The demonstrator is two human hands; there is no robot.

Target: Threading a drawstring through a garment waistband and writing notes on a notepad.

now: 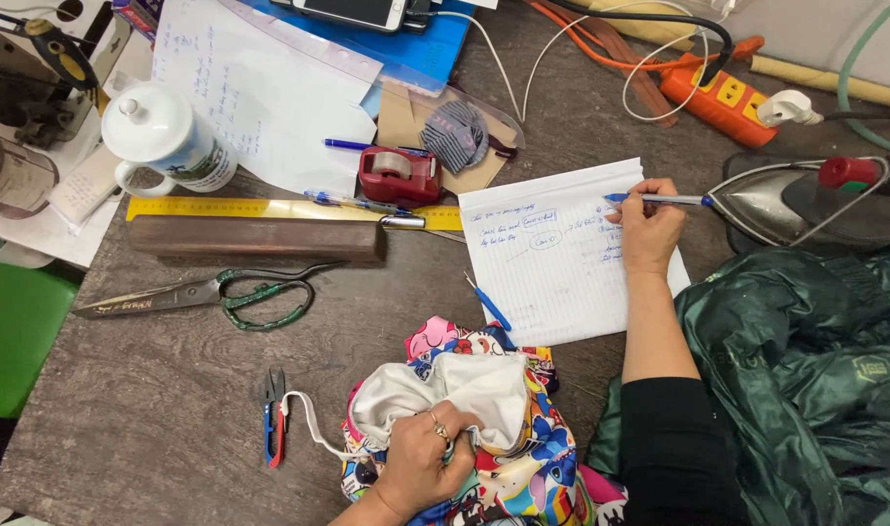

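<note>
Left hand [420, 463] clenches colourful fabric [523, 448]; right hand [649, 229] pinches blue pen [659, 200] over lined paper [552, 273].

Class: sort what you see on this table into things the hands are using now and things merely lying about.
In use: blue pen in right hand; lined paper; colourful cloth gripped by left hand.

Lying about: scissors, yellow ruler, tape dispenser, mug, iron, thread snips.
</note>
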